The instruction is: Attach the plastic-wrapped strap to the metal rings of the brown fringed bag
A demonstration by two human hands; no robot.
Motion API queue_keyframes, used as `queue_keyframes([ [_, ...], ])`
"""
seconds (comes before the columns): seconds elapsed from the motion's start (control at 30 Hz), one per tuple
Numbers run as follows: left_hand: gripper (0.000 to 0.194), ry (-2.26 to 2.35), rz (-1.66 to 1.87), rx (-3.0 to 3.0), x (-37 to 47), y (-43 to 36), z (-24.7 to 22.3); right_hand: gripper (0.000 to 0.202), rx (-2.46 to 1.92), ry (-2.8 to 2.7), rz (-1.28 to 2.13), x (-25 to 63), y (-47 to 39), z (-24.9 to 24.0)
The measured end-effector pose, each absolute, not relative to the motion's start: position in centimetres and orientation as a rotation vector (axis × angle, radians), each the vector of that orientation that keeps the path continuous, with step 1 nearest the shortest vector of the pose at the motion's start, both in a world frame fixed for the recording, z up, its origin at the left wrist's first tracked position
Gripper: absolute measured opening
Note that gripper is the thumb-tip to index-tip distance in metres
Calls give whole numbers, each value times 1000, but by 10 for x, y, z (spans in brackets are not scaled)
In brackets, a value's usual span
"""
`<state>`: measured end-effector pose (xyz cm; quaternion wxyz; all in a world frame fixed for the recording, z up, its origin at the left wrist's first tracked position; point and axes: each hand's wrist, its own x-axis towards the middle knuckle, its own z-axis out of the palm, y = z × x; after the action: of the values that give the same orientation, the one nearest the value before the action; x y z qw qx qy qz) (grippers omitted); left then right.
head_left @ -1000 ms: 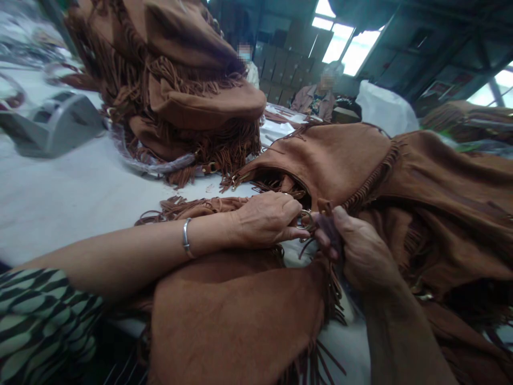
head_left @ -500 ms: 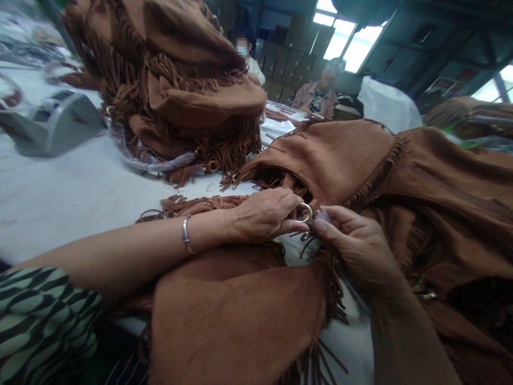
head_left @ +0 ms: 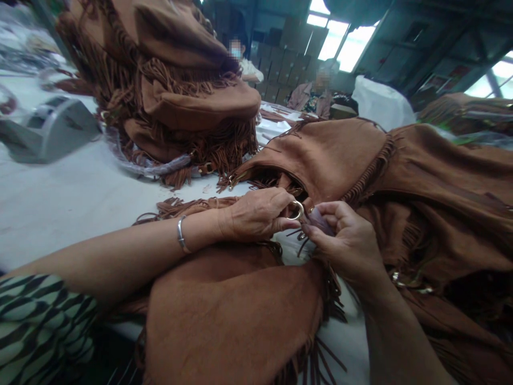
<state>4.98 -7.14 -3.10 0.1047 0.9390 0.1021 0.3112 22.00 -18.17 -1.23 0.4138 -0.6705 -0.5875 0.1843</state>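
Observation:
My left hand (head_left: 260, 214), with a silver bangle on its wrist, pinches a gold metal ring (head_left: 296, 210) between thumb and fingers. Just right of the ring, my right hand (head_left: 347, 235) is closed on a thin translucent plastic wrap (head_left: 320, 220). Below both hands lies a brown suede bag (head_left: 236, 321) with long fringe. Behind them, another brown fringed bag (head_left: 324, 155) leans with its opening toward my left hand.
A tall pile of fringed bags (head_left: 192, 101) rises at the back left. A grey tape dispenser (head_left: 52, 128) stands on the white table (head_left: 72, 198). More brown bags (head_left: 452, 166) cover the right side. Two people sit beyond the table.
More of the translucent plastic shows at my right hand's fingertips. Both hands and the ring appear slightly further left, as does the whole scene.

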Motion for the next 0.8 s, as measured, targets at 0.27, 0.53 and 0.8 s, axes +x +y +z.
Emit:
queue_keyframes([
  [0.27, 57, 229, 888, 2775, 49, -69, -31, 27, -1751, -1586, 428, 216, -183, -7],
  [0.53, 56, 118, 883, 2918, 49, -71, -29, 33, -1510, -1499, 1051, 219, -187, 4],
  [0.8, 55, 65, 874, 3117, 52, -75, -33, 40, -1581, -1625, 1005, 230, -196, 12],
])
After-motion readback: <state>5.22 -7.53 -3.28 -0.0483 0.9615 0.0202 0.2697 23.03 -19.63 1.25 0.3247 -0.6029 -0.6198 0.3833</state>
